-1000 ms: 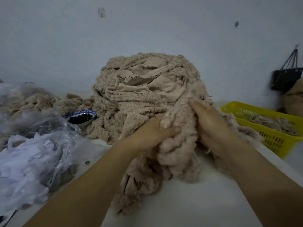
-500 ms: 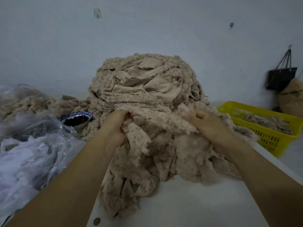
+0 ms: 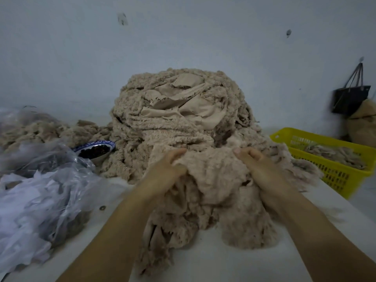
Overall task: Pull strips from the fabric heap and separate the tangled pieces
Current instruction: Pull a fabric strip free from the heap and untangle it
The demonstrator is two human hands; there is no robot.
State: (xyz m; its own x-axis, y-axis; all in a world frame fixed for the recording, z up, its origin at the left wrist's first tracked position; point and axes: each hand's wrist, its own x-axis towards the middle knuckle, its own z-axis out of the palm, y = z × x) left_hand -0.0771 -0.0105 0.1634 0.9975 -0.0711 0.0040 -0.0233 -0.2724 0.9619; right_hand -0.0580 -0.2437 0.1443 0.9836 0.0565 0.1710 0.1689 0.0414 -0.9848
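Fabric heap (image 3: 179, 119): tall mound of beige fleecy strips, smooth backing showing near the top; sits mid-desk (image 3: 213, 265) against the wall. A tangled clump (image 3: 211, 192) hangs from its front toward the person. Left hand (image 3: 166, 169) and right hand (image 3: 258, 165) each closed on the clump's upper edge, set apart, cloth spread between them. Likely soft, light, limp; pile probably snags on neighbouring strips. Best taken at a free edge or end, not mid-bundle. Yellow basket (image 3: 333, 171) to the right holds some strips.

Showing here: one fabric heap (image 3: 179, 119), one yellow basket (image 3: 333, 169), one bowl (image 3: 95, 149), one black bag (image 3: 350, 98), two hands.
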